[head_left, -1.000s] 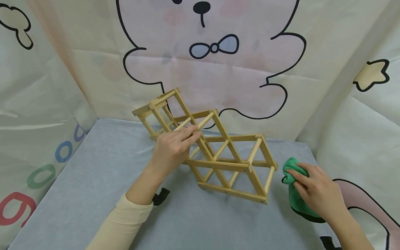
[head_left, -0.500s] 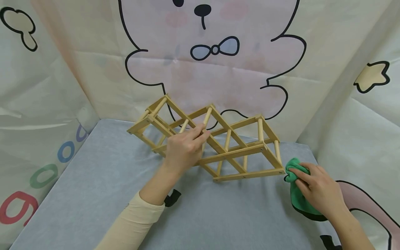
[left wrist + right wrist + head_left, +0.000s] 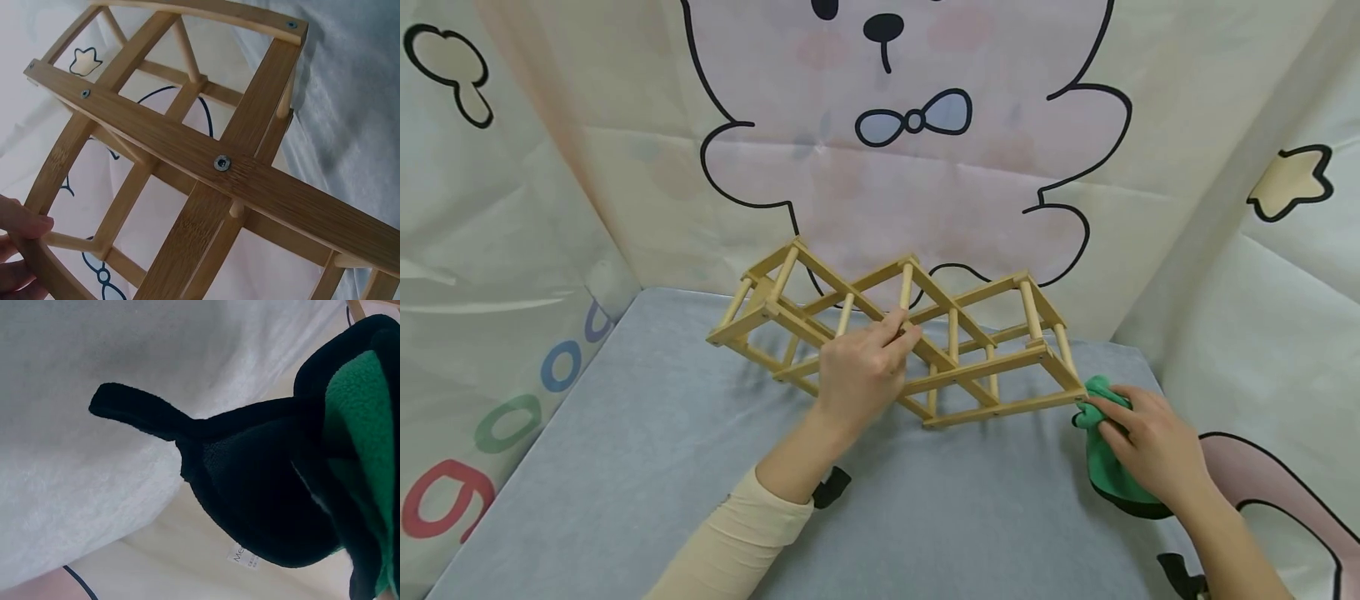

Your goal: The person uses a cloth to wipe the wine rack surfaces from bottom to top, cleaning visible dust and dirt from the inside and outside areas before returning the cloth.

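My left hand (image 3: pixel 867 367) grips a wooden lattice rack (image 3: pixel 977 372) near its middle, holding it tilted over the table. The left wrist view shows the rack's slats joined by screws, with fingertips (image 3: pixel 25 219) curled round one slat at the left edge. My right hand (image 3: pixel 1161 450) pinches the bunched top of a green cloth (image 3: pixel 1105 458). The cloth is beside the rack's right corner; whether they touch I cannot tell. Close up in the right wrist view, the cloth (image 3: pixel 359 406) has dark edging and a dark loop (image 3: pixel 134 409); the right fingers are hidden there.
A grey-blue cloth (image 3: pixel 587 442) covers the table. Printed fabric (image 3: pixel 625 167) hangs as walls at the back and both sides, with a cartoon animal behind the rack. A black strap end (image 3: pixel 832 487) hangs under the left wrist.
The rack has turned in my left hand: its near right end has risen, and it has shifted slightly right. My right hand with the cloth has moved a little left towards the rack.
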A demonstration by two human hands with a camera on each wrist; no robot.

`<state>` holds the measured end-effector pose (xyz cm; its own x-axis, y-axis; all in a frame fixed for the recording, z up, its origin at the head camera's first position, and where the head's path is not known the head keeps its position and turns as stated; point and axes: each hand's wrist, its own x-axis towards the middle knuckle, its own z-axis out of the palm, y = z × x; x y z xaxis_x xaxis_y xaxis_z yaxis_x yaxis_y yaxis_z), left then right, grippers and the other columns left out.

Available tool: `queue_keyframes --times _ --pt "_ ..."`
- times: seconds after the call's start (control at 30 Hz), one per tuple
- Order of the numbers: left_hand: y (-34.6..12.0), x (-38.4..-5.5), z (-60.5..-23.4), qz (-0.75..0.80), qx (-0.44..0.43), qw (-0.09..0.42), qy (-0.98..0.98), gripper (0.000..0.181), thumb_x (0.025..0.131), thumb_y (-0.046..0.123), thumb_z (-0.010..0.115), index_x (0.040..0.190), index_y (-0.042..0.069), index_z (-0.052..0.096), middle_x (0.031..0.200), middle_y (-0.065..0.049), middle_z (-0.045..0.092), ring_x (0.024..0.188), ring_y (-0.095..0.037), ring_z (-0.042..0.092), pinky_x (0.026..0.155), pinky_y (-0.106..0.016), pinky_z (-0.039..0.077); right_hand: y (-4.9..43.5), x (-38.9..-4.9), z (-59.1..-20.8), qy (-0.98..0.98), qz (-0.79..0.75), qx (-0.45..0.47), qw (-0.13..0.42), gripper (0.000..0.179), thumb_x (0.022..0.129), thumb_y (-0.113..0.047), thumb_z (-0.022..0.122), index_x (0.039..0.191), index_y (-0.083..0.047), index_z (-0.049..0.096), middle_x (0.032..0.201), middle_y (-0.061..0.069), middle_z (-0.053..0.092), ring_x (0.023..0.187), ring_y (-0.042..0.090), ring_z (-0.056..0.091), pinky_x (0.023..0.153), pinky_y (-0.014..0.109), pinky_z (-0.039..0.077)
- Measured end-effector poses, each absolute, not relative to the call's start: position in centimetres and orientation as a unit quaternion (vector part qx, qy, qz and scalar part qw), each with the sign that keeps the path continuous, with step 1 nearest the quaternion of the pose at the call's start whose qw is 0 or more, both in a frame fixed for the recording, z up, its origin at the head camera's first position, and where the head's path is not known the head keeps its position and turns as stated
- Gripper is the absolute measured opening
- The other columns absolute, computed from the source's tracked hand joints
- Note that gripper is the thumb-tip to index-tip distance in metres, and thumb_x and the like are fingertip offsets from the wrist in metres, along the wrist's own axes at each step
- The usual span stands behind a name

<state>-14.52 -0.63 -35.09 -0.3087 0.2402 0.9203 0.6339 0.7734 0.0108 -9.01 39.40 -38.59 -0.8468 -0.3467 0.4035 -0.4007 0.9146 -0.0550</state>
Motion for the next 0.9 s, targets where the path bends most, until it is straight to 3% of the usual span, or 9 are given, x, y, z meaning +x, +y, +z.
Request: queue_keyframes --times 0.13,0.27,0.57,0.77,0.9 --pt "-0.2 -14.3 -35.3 -0.193 -0.271 0.515 -0.790 0.023 0.091 -0.004 0.072 0.092 0.015 0.086 0.100 -0.002 0.079 0.041 -0.008 0.048 0.034 -0.021 0.029 39.4 -9.8 -39.0 -0.970 0.075 0.162 0.163 0.036 0.088 -0.002 0.076 0.123 0.001 0.075 0.125 0.029 0.062 0.113 0.051 0.057 0.071 0.069 0.056" --pt "0.3 -13.9 -35.3 -0.186 -0.272 0.509 -0.795 0.021 0.093 -0.001 0.073 0.091 0.015 0.086 0.100 0.001 0.078 0.049 -0.009 0.060 0.036 -0.021 0.037 39.6 -10.5 -39.9 -0.976 0.090 0.138 0.143 0.036 0.090 -0.002 0.074 0.126 0.005 0.072 0.127 0.034 0.060 0.114 0.055 0.055 0.082 0.073 0.051" --pt "0.5 -13.3 -35.3 -0.168 -0.280 0.488 -0.810 0.017 0.093 0.000 0.075 0.098 0.014 0.084 0.110 -0.001 0.078 0.069 -0.015 0.074 0.045 -0.022 0.051 40.6 -11.6 -42.1 -0.991 0.096 0.060 0.071 0.042 0.095 -0.011 0.071 0.133 0.006 0.067 0.125 0.038 0.057 0.105 0.054 0.059 0.065 0.064 0.055" --pt "-0.5 -13.0 -35.8 -0.167 -0.316 0.470 -0.807 0.027 0.090 -0.005 0.074 0.111 0.010 0.080 0.127 -0.009 0.074 0.092 -0.022 0.078 0.067 -0.030 0.064 41.3 -12.3 -43.6 -0.995 0.093 0.033 0.014 0.050 0.101 -0.018 0.066 0.143 0.008 0.057 0.132 0.042 0.052 0.114 0.060 0.054 0.074 0.072 0.054" --pt "-1.4 -12.9 -36.0 -0.165 -0.335 0.462 -0.804 0.034 0.090 -0.005 0.078 0.119 0.011 0.079 0.129 -0.011 0.073 0.095 -0.024 0.077 0.066 -0.031 0.064 41.6 -12.6 -44.2 -0.995 0.100 0.026 0.001 0.053 0.103 -0.020 0.064 0.145 0.010 0.053 0.132 0.043 0.050 0.115 0.061 0.053 0.077 0.073 0.053"
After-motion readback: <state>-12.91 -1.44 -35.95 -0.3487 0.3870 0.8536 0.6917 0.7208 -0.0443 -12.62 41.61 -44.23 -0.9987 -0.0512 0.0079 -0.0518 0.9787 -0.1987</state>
